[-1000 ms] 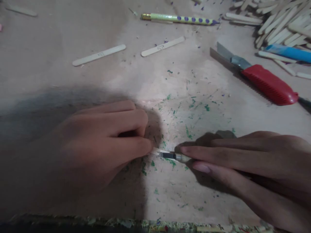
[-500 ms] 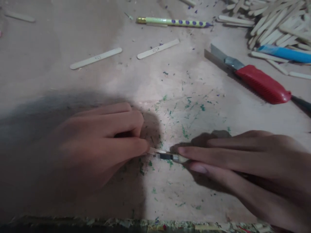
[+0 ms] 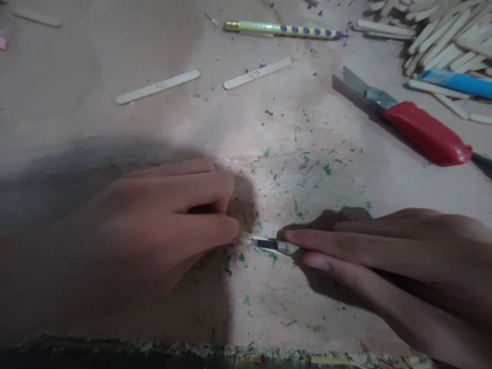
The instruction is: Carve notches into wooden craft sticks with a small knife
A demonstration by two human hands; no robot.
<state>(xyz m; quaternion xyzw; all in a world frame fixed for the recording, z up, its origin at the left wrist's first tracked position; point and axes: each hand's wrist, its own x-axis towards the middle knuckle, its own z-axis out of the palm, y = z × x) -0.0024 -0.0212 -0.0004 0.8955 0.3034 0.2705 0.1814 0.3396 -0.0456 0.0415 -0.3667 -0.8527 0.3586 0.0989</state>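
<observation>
Right hand (image 3: 403, 266) and small knife (image 3: 273, 246) have barely shifted

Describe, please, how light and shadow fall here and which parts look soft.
Head view: a bright patch lights the board at centre. Head view: a broad dark shadow covers the left hand and the near left. Head view: the right hand throws a shadow beside the small knife; the far stick pile looks soft.

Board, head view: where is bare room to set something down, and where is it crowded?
Bare: the middle, between two loose sticks, the red cutter, left hand and right hand; the near strip below the small knife and stick piece. Crowded: far right, stick pile and blue pen.
</observation>
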